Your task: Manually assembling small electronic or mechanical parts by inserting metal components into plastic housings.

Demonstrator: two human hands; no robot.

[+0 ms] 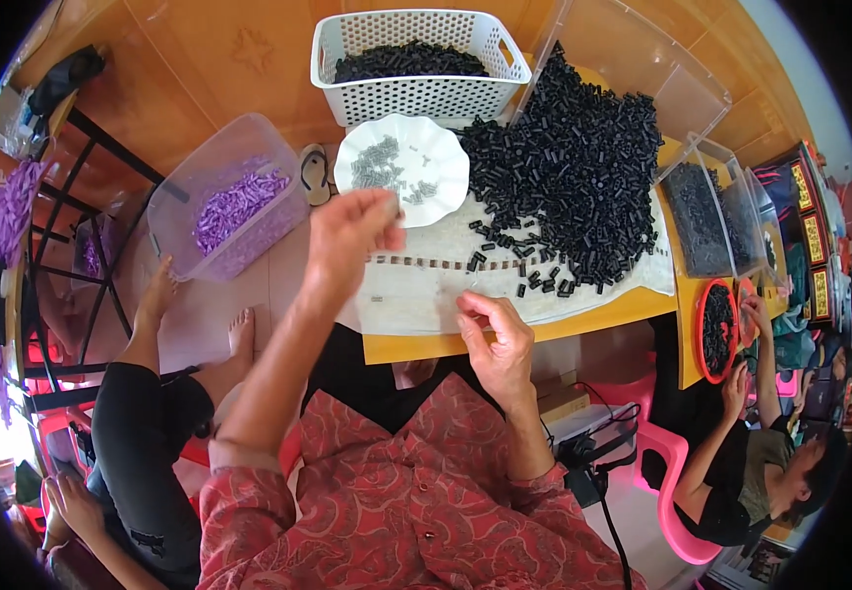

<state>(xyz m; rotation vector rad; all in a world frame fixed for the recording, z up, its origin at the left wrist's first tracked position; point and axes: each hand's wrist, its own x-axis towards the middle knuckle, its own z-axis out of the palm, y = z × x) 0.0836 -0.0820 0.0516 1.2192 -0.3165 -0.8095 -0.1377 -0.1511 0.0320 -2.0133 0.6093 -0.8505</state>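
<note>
A white scalloped plate [451, 167] holds many small clear plastic pieces [377, 162]. My left hand [352, 236] is over the plate's near edge, fingers curled and pressed together; whatever they may hold is too small to name. Lower and to the right, my right hand [497, 339] hovers by the table's front edge with thumb and forefinger pinched. Anything between them is too tiny to make out. Beyond it, a large heap of short black plastic tubes [583, 162] spreads over a pale cloth [426, 295], some lying loose near my right hand.
A white perforated basket [416, 98] of black pieces stands behind the plate. On the left is a clear bin [229, 261] with purple pieces. Clear boxes [701, 211] and a red-rimmed bowl [709, 369] sit at right, beside another person [770, 462]. Someone's legs [141, 462] are at left.
</note>
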